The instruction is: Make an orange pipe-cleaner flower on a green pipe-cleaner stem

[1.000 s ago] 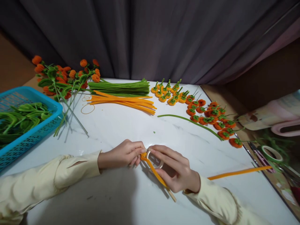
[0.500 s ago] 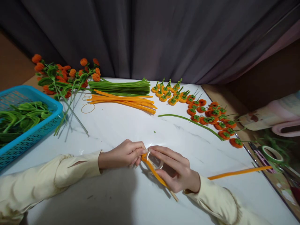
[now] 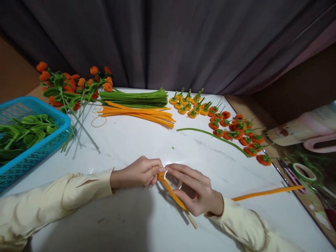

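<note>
My left hand [image 3: 140, 172] is closed in a pinch on the upper end of an orange pipe cleaner [image 3: 172, 193]. My right hand [image 3: 198, 187] curves around a white ring [image 3: 180, 183], its fingertips close to my left thumb. The pipe cleaner slants down past the ring to my right thumb. Below that thumb a thin wooden stick [image 3: 193, 222] pokes out, its upper part hidden. Another orange pipe cleaner length [image 3: 267, 193] shows beyond my right wrist; whether it is the same piece, I cannot tell.
Orange pipe cleaners [image 3: 139, 113] and green stems [image 3: 136, 97] lie at the back. Small yellow-orange pumpkins [image 3: 193, 112] and darker orange ones [image 3: 246, 140] sit right of them. A blue basket [image 3: 52, 143] of leaves stands left. Green tape [image 3: 304, 172] lies far right.
Both hands keep almost the same grip and place. The wooden stick's lower end has shifted slightly down and left.
</note>
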Tool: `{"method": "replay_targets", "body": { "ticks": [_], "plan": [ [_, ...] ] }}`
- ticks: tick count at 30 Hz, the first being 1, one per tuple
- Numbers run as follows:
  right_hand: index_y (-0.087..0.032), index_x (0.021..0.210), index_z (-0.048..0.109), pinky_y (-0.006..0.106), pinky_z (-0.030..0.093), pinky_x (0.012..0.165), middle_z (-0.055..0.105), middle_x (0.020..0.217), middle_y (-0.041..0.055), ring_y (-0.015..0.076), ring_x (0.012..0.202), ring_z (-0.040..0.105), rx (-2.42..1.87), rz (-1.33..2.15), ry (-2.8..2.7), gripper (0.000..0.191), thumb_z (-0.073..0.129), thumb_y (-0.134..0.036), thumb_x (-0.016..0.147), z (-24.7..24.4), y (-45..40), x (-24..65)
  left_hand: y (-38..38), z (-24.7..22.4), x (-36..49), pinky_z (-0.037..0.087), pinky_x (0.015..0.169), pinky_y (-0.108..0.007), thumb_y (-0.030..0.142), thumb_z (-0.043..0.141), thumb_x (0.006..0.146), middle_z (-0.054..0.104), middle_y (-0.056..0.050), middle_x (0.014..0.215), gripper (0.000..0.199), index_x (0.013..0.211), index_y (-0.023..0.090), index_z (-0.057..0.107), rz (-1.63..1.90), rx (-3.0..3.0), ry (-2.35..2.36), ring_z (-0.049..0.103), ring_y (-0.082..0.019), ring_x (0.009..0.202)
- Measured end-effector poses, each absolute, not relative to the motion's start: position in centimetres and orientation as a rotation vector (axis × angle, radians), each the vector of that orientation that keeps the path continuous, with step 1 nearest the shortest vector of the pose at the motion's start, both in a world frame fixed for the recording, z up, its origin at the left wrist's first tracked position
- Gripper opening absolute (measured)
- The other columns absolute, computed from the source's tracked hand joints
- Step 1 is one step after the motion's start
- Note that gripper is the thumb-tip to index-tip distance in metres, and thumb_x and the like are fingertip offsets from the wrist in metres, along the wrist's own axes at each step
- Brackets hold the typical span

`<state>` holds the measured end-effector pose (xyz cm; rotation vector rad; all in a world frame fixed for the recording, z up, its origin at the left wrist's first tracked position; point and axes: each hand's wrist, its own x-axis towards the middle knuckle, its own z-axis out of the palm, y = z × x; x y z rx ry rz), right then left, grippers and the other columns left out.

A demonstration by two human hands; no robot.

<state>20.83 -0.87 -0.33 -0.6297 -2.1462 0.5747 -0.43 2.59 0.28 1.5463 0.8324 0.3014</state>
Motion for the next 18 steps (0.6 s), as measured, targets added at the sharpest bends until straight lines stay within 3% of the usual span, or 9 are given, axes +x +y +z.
{"method": "replay_targets", "body": {
  "ticks": [18],
  "plan": [
    [-0.009, 0.125, 0.05, 0.035, 0.054, 0.086, 0.059, 0.115, 0.02, 0.0237, 0.107, 0.058, -0.639, 0.62, -2.161, 0.043, 0.055, -0.019, 0.083, -0.32, -0.69, 20.97, 2.77, 0.16, -0.38, 0.036, 0.043, -0.017, 0.033, 0.039, 0.088, 0.049, 0.006, 0.047, 0.026, 0.071, 0.016, 0.048, 0.321, 1.574, 0.852, 0.042, -0.006, 0.038]
  ]
}}
